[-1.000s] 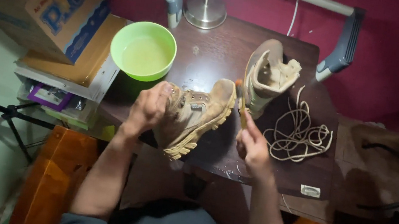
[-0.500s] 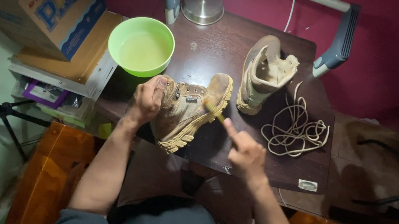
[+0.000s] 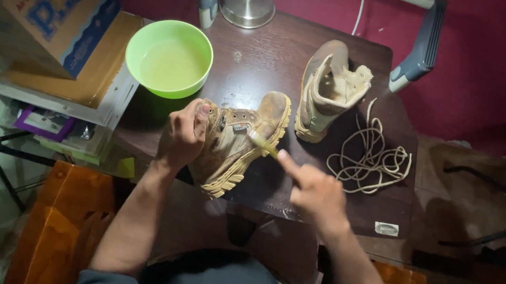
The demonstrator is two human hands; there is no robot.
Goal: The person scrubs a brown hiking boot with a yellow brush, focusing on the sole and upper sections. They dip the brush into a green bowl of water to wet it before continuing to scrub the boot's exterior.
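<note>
The boot (image 3: 236,143) lies tilted on the table (image 3: 277,54), long axis running from near-left to far-right, the left hand (image 3: 182,136) clamped on its heel end while the right hand (image 3: 315,192) pinches a small brush (image 3: 262,143) against its toe end

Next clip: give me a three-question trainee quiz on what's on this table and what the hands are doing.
1. True or false: the green bowl is empty.
2. Multiple choice: the left hand grips A) the tan boot lying on its side, B) the upright boot, C) the loose laces.
3. Fill in: the right hand holds a small brush against the ___ end of the boot lying on its side.

Key
1. False: it holds pale liquid.
2. A.
3. Toe.
</note>
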